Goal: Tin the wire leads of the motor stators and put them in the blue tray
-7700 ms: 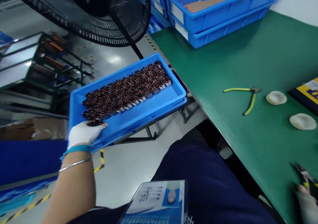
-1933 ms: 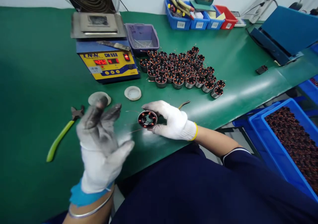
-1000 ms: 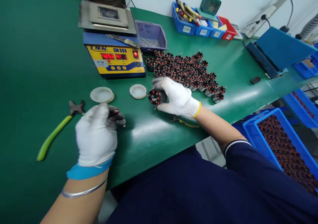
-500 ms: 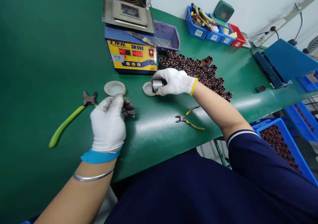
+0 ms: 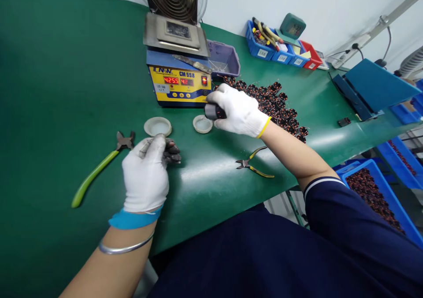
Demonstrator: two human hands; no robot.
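My right hand, in a white glove, grips a motor stator, a short cylinder with a grey metal side and a black end. It is tilted on its side, just above and right of a small white dish. My left hand, gloved with dark-stained fingertips, is closed in front of a larger shallow dish; whatever its curled fingers hold is hidden. Behind both dishes stands a yellow and blue solder pot with lit red digits.
Green-handled cutters lie at left, yellow-handled cutters below my right forearm. Many copper-wound stators crowd the table beyond my right hand. At the back are a purple bin, blue tool bins and a blue stand.
My right hand has lifted the stator up and slightly right from the small dish, which is now uncovered. My left hand keeps its place by the larger dish. The view has shifted a little.
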